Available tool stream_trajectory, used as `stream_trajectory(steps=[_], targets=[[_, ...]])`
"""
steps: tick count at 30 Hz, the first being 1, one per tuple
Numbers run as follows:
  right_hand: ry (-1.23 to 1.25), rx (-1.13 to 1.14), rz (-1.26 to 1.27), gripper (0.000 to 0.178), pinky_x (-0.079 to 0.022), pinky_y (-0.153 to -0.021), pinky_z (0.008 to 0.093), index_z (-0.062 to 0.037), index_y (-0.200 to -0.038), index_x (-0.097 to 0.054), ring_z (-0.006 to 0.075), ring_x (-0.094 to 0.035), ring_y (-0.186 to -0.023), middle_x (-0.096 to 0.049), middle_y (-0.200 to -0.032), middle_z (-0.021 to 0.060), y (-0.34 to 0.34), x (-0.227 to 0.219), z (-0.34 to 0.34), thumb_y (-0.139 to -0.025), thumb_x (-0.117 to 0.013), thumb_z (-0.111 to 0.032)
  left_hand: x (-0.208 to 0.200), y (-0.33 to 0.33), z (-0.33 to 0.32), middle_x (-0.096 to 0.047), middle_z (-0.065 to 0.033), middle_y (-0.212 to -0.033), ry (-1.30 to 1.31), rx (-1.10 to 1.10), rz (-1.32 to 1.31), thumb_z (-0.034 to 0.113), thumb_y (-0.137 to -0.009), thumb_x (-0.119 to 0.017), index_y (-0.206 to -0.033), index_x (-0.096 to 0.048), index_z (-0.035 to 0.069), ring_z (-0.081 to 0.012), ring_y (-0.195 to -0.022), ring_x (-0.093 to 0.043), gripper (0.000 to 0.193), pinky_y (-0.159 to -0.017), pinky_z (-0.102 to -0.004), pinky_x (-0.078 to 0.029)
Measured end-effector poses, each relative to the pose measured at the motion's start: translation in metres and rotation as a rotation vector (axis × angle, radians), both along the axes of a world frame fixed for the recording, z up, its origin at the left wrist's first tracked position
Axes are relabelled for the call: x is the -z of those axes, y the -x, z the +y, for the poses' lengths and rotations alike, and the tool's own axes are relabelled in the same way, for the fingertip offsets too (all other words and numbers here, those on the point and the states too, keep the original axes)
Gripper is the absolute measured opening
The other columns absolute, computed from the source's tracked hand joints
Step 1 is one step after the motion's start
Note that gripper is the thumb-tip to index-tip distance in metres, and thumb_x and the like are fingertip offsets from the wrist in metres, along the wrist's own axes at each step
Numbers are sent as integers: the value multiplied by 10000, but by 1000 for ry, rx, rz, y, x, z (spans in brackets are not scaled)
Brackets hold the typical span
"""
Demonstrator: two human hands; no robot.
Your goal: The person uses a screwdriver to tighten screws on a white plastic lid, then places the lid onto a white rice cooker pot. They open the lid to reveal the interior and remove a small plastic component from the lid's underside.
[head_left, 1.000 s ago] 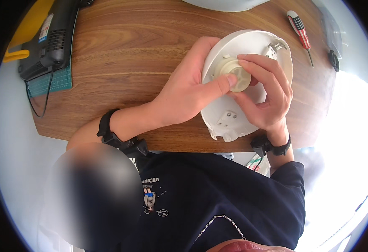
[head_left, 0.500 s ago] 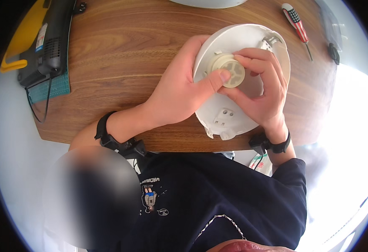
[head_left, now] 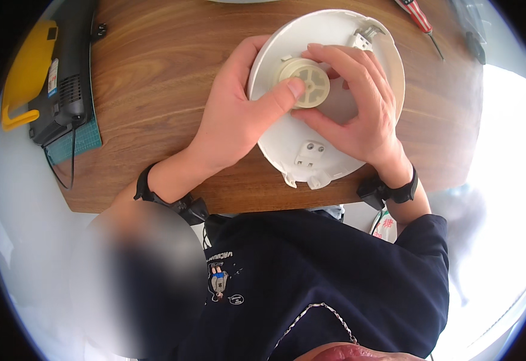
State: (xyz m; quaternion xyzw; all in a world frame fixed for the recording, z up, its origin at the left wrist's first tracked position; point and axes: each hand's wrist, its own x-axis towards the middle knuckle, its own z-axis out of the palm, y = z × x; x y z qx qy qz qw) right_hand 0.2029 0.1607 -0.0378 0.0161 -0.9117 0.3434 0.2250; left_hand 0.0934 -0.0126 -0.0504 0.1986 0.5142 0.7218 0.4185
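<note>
A white oval plastic shell [head_left: 344,141] is tilted up over the near part of the table, its hollow side facing me. Inside it sits a cream round cap [head_left: 316,96] with a spoked face. My left hand [head_left: 230,114] grips the shell's left rim, fingers hidden behind it, thumb pressed on the cap's face. The fingers of my right hand [head_left: 362,108] curve round the cap, index finger at its upper edge and thumb at its lower edge. A metal clip on a white block [head_left: 362,41] is at the shell's upper right; a small two-hole block [head_left: 312,151] is near its bottom.
A screwdriver [head_left: 418,16] with a red, white and dark handle lies at the far right, near a black object [head_left: 475,48] and clear plastic [head_left: 464,18]. At left, a black-and-yellow device [head_left: 67,78] with a cord rests on a green cutting mat [head_left: 76,144]. A white rim [head_left: 245,1] shows at the top.
The shell and both hands have shifted left and upward in the view, along with the table items at the top. My right fingers now sit wider apart around the cap.
</note>
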Motion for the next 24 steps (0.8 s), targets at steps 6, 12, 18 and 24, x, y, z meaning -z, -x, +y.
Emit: stream_trajectory(steps=[6, 12, 18, 24], targets=[[16, 22, -34, 680, -523, -843, 377, -113, -1314, -635, 269, -646, -921, -691, -1120, 48, -2, -3, -1, -675, -864, -79, 3, 3, 2, -658, -95, -1216, -3, 10, -17, 208, -999, -689, -1338, -516, -8, -137, -1100, -629, 438, -930, -309, -527], [-33, 12, -50, 691, -530, -786, 336, -103, -1334, -638, 220, -657, -890, -711, -1135, 40, 0, -5, 1, -678, -853, -70, 1, 4, 1, -659, -99, -1229, 4, 13, -92, 214, -1014, -662, -1356, -511, -15, -135, -1114, -630, 439, -927, -311, -528], [-76, 10, -21, 682, -533, -762, 322, -97, -1328, -656, 204, -657, -898, -701, -1190, 57, 1, -3, 4, -680, -866, -86, 2, 6, -1, -643, -99, -1277, -66, 36, -159, 130, -992, -618, -1425, -477, -16, -134, -1151, -617, 479, -964, -314, -513], [-29, -11, -18, 644, -524, -758, 315, -86, -1311, -671, 203, -644, -926, -688, -1232, 69, 4, -6, 3, -707, -889, -131, 3, 5, -7, -584, -113, -1402, -24, 91, -15, 12, -916, -504, -1546, -387, 1, -183, -1275, -582, 641, -1053, -343, -483]])
